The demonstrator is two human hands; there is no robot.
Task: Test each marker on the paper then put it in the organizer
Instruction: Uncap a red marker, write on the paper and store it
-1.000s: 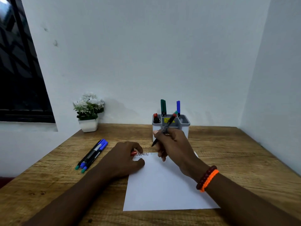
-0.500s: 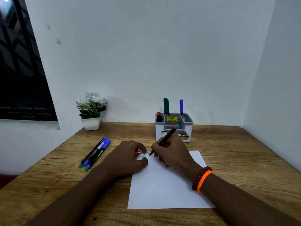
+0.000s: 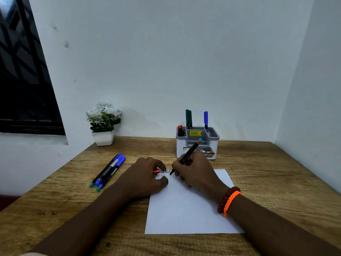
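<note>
A black marker (image 3: 186,156), red-and-teal at the end, is pinched by the right hand (image 3: 195,170), tip on the paper (image 3: 188,206); a red cap (image 3: 156,171) is gripped by the left hand (image 3: 147,176).

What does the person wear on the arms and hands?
Both forearms are bare, with no sleeves and no gloves. The right wrist carries two bracelets: a dark red beaded bracelet and beside it a bright orange braided bracelet. The left wrist shows nothing worn.
</note>
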